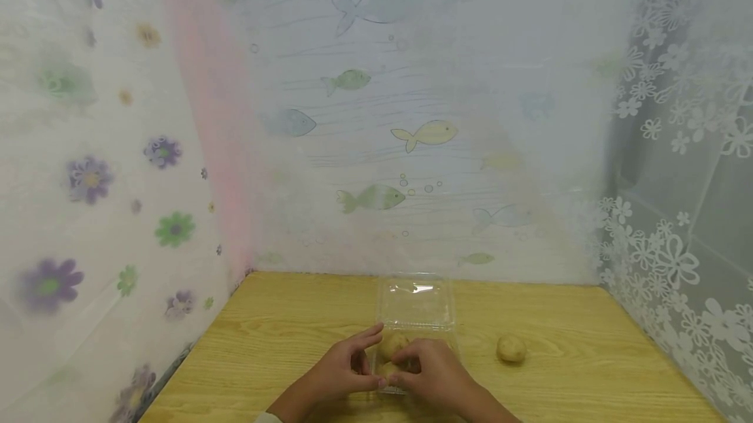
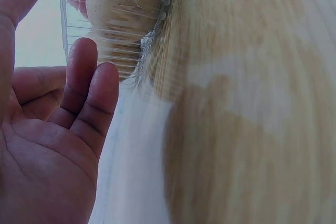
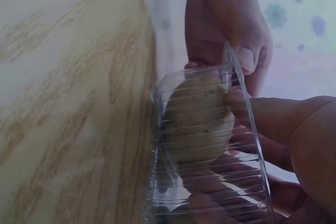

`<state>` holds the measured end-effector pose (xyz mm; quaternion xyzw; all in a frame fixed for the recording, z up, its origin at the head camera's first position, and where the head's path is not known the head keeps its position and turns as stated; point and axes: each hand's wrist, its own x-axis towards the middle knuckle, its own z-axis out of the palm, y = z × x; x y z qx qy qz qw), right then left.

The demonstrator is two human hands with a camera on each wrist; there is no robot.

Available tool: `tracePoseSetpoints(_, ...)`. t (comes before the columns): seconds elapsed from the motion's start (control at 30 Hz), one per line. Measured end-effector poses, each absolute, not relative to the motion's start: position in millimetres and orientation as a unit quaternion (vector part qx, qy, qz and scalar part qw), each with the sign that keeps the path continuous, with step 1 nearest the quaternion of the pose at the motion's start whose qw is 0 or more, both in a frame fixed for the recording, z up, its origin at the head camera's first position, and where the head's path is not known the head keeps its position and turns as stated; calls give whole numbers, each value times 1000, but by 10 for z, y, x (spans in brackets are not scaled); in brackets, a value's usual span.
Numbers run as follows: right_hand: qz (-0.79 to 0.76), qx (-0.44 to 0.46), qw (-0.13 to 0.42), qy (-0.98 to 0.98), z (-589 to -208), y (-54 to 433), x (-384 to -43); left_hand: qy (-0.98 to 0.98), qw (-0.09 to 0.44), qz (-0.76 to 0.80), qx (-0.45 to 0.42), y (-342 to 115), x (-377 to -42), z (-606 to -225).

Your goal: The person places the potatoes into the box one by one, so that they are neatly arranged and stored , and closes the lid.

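Sitting in a clear box [image 1: 418,327], a potato [image 1: 389,370] is pinched by the right hand [image 1: 435,371], its long axis hidden by fingers; the lid [image 1: 416,305] points away beyond them. Opposite, the left hand [image 1: 341,367], fingers loosely extended, touches the box.

curtained-off booth [image 1: 202,116], fish-print curtain [image 1: 412,116], wood-grain tabletop [image 1: 282,318]
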<state>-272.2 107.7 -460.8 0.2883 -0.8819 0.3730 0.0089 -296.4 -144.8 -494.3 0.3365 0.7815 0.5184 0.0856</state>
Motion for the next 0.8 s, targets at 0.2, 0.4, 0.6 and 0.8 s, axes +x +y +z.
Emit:
tracePoseSetpoints(0.2,372,294,13,-880,-4569,1104,-2726,782,88,519,335,-1444,-2958,-4935)
tracePoseSetpoints(0.4,399,284,-3,-872,-4500,1175,-2726,784,86,515,335,-1442,-2961,-4936)
tracePoseSetpoints(0.6,411,284,-6,-866,-4384,1303,-2769,779,90,524,332,-1440,-2967,-4944)
tracePoseSetpoints(0.8,401,270,-3,-875,-4265,1449,-2810,777,92,527,332,-1444,-2972,-4952)
